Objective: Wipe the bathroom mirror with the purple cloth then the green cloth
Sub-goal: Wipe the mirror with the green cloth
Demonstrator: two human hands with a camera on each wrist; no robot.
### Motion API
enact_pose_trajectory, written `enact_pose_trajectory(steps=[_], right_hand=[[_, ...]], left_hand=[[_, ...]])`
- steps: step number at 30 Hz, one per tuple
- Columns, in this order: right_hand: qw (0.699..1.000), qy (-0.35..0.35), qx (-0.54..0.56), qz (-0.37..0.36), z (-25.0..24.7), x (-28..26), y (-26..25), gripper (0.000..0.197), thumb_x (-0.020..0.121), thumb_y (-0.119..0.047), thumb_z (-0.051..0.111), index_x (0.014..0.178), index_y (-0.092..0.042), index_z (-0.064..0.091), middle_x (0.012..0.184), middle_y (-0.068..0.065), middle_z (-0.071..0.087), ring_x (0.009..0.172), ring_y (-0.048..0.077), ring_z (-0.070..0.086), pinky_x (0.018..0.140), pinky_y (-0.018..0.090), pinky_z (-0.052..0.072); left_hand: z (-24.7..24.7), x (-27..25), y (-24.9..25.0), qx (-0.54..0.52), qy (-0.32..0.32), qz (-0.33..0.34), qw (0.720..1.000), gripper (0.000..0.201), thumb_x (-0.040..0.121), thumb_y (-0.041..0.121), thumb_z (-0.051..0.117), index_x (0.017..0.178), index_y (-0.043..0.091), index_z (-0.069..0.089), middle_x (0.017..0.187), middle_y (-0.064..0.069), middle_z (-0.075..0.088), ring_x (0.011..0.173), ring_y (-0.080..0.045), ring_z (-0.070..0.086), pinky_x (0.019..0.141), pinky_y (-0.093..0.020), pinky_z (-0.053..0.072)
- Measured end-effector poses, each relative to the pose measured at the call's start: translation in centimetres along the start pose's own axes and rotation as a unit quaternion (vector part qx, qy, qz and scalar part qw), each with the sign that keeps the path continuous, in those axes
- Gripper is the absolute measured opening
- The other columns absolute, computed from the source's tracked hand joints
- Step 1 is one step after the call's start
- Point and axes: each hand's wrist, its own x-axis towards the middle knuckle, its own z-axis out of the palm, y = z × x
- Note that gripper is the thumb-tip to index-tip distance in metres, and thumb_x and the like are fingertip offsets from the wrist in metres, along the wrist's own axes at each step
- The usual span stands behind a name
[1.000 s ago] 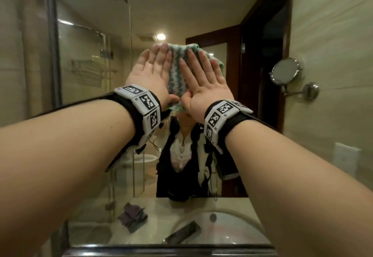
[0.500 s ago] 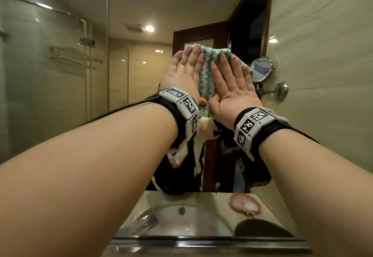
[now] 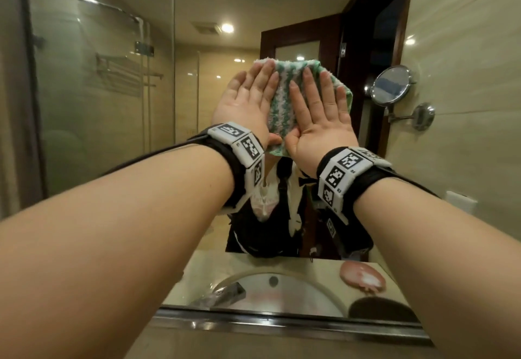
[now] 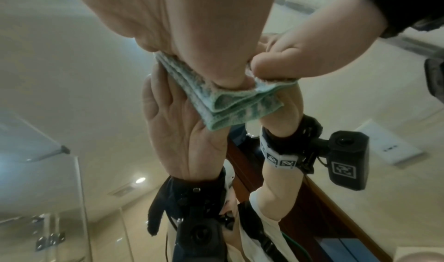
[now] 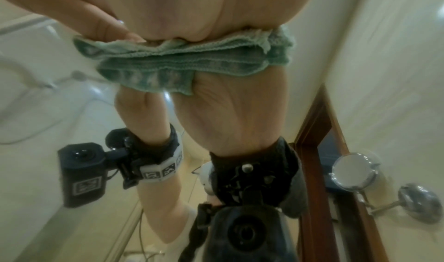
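Observation:
The green and white striped cloth [image 3: 284, 99] lies folded flat against the bathroom mirror [image 3: 118, 121], about head height. My left hand [image 3: 248, 99] presses its left part with straight fingers. My right hand [image 3: 318, 107] presses its right part the same way, fingers spread. Both palms are flat and the thumbs meet at the cloth's lower edge. From the left wrist view the folded cloth [image 4: 230, 102] is squeezed between palm and glass. Beneath my palm in the right wrist view, the cloth [image 5: 192, 60] bunches in layers. The purple cloth is not in view.
A round chrome shaving mirror [image 3: 392, 85] on an arm sticks out from the right wall, close to my right hand. Below are the mirror's metal bottom edge [image 3: 282, 325], the reflected sink [image 3: 279, 291] and a pink soap dish [image 3: 362, 277]. A wall socket [image 3: 461, 200] sits right.
Both hands slid the green cloth to the right across the mirror, towards the shaving mirror, then a little back left. The purple cloth seen on the counter's reflection earlier has left the view.

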Motion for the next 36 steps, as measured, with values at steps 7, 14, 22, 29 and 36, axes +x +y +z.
enact_pose_trajectory(steps=[7,14,22,29,36], right_hand=[[0.999,0.018,0.002,-0.046,0.7,1.9,-8.4,0.065,0.088,-0.035,0.013,0.143,-0.021,-0.018,0.156,0.002,-0.018,0.142,0.022,-0.020,0.108,0.036,-0.027],[0.996,0.012,-0.001,-0.088,1.2,4.6,-19.5,0.066,0.095,-0.034,0.021,0.146,-0.020,-0.019,0.154,0.003,-0.025,0.140,0.024,-0.025,0.107,0.039,-0.025],[0.995,0.021,0.003,-0.100,2.1,6.2,-28.2,0.067,0.094,-0.035,0.020,0.147,-0.017,-0.017,0.154,0.005,-0.022,0.141,0.025,-0.022,0.109,0.040,-0.022],[0.994,0.037,0.008,-0.103,3.6,6.4,-32.9,0.067,0.095,-0.036,0.021,0.148,-0.014,-0.014,0.155,0.008,-0.019,0.142,0.027,-0.020,0.108,0.040,-0.022],[0.992,0.038,0.002,-0.122,3.6,6.0,-32.1,0.066,0.096,-0.037,0.024,0.148,-0.016,-0.011,0.156,0.006,-0.016,0.143,0.025,-0.016,0.110,0.039,-0.019]], left_hand=[[4.3,-2.2,-6.8,0.002,-0.040,-0.047,0.998,0.098,0.087,0.070,0.019,0.138,0.003,-0.032,0.147,-0.012,-0.037,0.138,-0.024,-0.029,0.112,-0.036,-0.017],[9.2,-4.8,-16.5,0.026,-0.068,-0.091,0.993,0.098,0.088,0.070,0.019,0.137,0.002,-0.033,0.148,-0.012,-0.035,0.139,-0.024,-0.028,0.113,-0.036,-0.016],[12.9,-7.0,-23.7,0.057,-0.097,-0.100,0.989,0.100,0.088,0.069,0.023,0.141,0.002,-0.028,0.149,-0.013,-0.032,0.140,-0.025,-0.026,0.113,-0.037,-0.015],[14.7,-8.6,-26.7,0.120,-0.107,-0.071,0.984,0.095,0.091,0.065,0.019,0.140,-0.001,-0.028,0.149,-0.016,-0.031,0.139,-0.027,-0.027,0.112,-0.039,-0.017],[14.8,-8.5,-26.1,0.114,-0.107,-0.084,0.984,0.097,0.090,0.067,0.016,0.137,-0.004,-0.031,0.149,-0.019,-0.030,0.139,-0.030,-0.026,0.112,-0.040,-0.015]])
